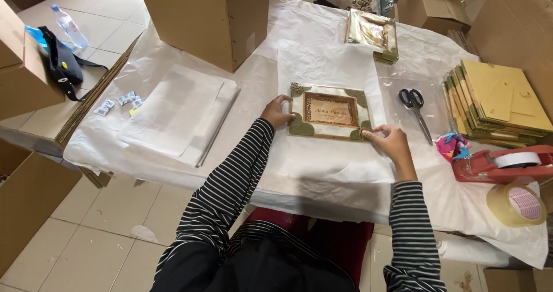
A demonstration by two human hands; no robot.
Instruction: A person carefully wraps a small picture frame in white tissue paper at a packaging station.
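Head view: a decorated picture frame [330, 116] lies flat on a sheet of white tissue paper [322, 67] spread over the desk [173, 165]. The left hand [279, 112] closes its grip on the frame's left edge; the right hand [390, 140] pinches the lower right corner. Holding opposite sides appears to keep the frame square on the sheet. Scissors [416, 110], a red tape dispenser [501, 164] and a stack of backing boards [501, 105] lie right of the frame, near the right hand.

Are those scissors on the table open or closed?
Closed: the scissors lie flat on the white sheet, blades together in one line.
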